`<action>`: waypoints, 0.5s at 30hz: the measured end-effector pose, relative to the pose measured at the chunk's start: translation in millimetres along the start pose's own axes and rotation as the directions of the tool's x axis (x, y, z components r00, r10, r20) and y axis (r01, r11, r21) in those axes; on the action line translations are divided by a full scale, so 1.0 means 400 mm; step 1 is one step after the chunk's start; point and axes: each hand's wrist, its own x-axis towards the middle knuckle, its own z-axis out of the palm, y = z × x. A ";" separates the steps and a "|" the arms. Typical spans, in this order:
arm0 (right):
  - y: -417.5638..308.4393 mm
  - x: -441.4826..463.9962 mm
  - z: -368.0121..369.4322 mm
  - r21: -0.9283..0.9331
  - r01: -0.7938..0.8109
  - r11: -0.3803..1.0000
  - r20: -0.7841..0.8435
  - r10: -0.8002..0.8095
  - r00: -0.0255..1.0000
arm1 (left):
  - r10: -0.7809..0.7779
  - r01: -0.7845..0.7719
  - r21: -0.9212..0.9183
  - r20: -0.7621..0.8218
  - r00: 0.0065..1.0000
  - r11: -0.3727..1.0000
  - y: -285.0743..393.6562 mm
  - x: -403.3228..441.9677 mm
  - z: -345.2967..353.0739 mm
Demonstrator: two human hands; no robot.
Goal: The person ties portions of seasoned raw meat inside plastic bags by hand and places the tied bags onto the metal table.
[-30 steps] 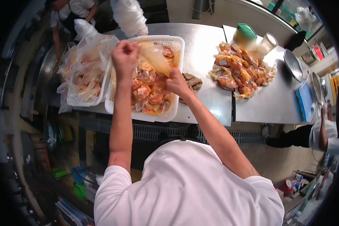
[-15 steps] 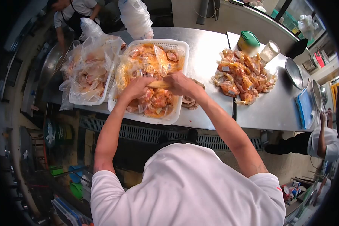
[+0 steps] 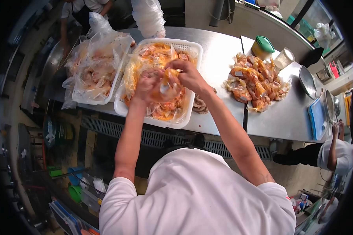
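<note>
Above the white basket [image 3: 197,49], full of bagged orange-coated meat, my two hands meet around one small clear bag of meat [image 3: 169,87]. My left hand [image 3: 147,84] is closed on the bag's left side, slightly blurred. From the right, my right hand [image 3: 186,73] pinches the bag near its top. A white label shows on the bag. A second white basket [image 3: 106,100], heaped with loose plastic and paler meat, stands just left of the first. Brown crumpled-looking material [image 3: 200,105] lies against the right side of the first basket.
A pile of filled bags [image 3: 257,82] lies on the steel table [image 3: 219,51]. Behind it are a green-lidded tub [image 3: 263,47] and a white container [image 3: 284,58]; a dark tray [image 3: 307,81] is further right. One person [image 3: 82,8] works at back left, another [image 3: 335,150] at far right.
The pale, stretched bag between my hands now shows as a rounded bag with meat in it. Both hands have risen slightly and come closer together. The view has shifted a little.
</note>
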 end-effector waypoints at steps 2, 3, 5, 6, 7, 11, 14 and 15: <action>-0.043 -0.008 0.010 0.155 -0.572 0.806 -0.173 0.592 0.787 | 0.325 -0.256 0.654 0.017 0.946 0.712 0.045 -0.008 0.056; -0.013 -0.024 0.028 0.081 -0.422 0.903 -0.293 0.426 0.856 | 0.307 -0.241 0.739 0.049 0.950 0.630 0.034 -0.017 0.100; 0.076 -0.029 0.054 0.041 -0.301 0.953 -0.416 0.290 0.862 | 0.453 -0.257 0.933 0.121 0.883 0.252 -0.012 -0.040 0.181; 0.083 -0.026 0.061 -0.019 -0.181 0.983 -0.527 0.144 0.838 | 0.548 -0.189 0.968 0.249 0.799 -0.165 -0.030 -0.043 0.202; 0.090 -0.032 0.065 -0.017 -0.184 0.983 -0.532 0.147 0.834 | 0.619 -0.259 0.911 0.409 0.671 -0.321 -0.053 -0.018 0.175; 0.096 -0.072 0.044 0.007 -0.228 0.974 -0.518 0.198 0.832 | 0.657 -0.108 0.907 0.373 0.656 -0.406 -0.065 -0.012 0.183; 0.089 -0.094 0.035 0.092 -0.226 0.970 -0.481 0.242 0.843 | 0.666 -0.206 0.957 0.018 0.745 0.204 -0.042 0.011 0.185; 0.089 -0.096 0.018 0.137 -0.212 0.968 -0.385 0.249 0.889 | 0.661 -0.319 0.890 0.027 0.750 0.327 -0.042 0.032 0.155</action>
